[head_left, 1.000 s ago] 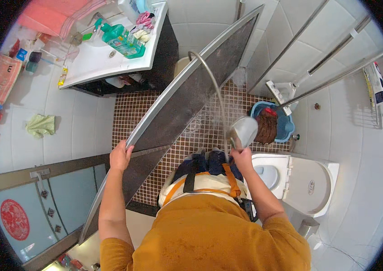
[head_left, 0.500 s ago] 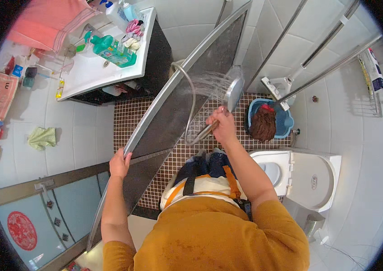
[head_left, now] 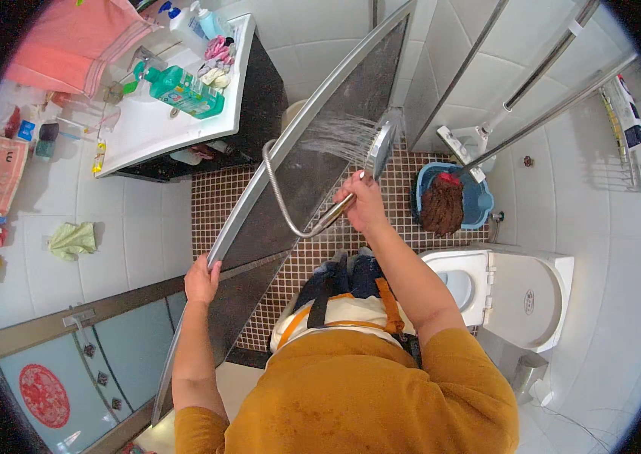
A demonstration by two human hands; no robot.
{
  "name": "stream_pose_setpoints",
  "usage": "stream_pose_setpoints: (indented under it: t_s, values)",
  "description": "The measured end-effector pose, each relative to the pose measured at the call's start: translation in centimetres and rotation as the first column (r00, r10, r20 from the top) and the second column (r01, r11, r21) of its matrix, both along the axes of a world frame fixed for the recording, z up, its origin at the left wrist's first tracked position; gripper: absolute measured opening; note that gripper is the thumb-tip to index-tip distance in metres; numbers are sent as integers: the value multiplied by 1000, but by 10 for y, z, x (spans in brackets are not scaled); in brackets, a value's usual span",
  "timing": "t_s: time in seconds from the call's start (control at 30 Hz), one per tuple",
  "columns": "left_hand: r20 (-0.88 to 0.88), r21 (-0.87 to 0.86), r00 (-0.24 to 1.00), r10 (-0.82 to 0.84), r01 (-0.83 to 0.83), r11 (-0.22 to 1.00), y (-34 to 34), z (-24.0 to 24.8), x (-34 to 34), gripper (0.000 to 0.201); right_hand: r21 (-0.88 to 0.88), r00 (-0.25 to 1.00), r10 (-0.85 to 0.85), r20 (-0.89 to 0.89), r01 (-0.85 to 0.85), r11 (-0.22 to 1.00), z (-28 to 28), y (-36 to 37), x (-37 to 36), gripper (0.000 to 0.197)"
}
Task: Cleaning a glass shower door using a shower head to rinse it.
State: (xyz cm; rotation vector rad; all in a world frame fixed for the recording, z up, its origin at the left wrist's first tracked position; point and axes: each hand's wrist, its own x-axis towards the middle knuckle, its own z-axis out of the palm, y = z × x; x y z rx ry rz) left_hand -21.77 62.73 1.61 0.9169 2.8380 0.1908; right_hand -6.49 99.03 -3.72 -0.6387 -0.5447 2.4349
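Observation:
A tall window screen (head_left: 248, 246) with dark mesh and a silver frame stands slanted across the view. My left hand (head_left: 202, 278) grips its frame edge at the near left. In my right hand (head_left: 363, 203), fingers wrap round the handle of a silver shower head (head_left: 382, 147). Water sprays leftward from it onto the mesh. A metal hose (head_left: 281, 208) runs from the handle and loops over the screen's frame. The screen's lower near end reaches down beside my left forearm.
On the left, a white washbasin (head_left: 135, 140) holds a green bottle (head_left: 184, 92). To the right are a blue tub (head_left: 479, 204) with a brown mop (head_left: 441, 208) in it and a toilet (head_left: 468, 280) with its lid raised. Brown mosaic tiles (head_left: 222, 200) cover the floor.
My right hand and the shower head have moved slightly left, closer to the mesh. The hose has swung left across the frame. My left hand keeps its grip.

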Motion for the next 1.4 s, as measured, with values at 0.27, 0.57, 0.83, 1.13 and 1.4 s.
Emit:
stream_pose_setpoints:
  t_s: [0.27, 0.57, 0.83, 1.13, 1.4]
  values:
    - [-13, 7, 999, -29, 30, 1000, 0, -1, -2, 27, -249, 982, 188, 10, -180, 952, -8, -18, 3, 19]
    - [40, -22, 999, 16, -15, 1000, -2, 0, -2, 28, -136, 995, 96, 2, -95, 986, 3, -20, -9, 18]
    - [1, -49, 1000, 3, -3, 999, 0, 1, -3, 28, 5, 989, 126, 82, -127, 992, 18, -13, -29, 16]
    - [36, -58, 999, 21, -19, 998, -1, 1, -3, 27, -78, 962, 269, -34, -271, 959, 13, -27, -40, 19]
    - [14, -42, 1000, 4, -4, 999, 2, 5, -2, 25, -53, 999, 39, -10, -39, 998, 15, 26, -56, 13]
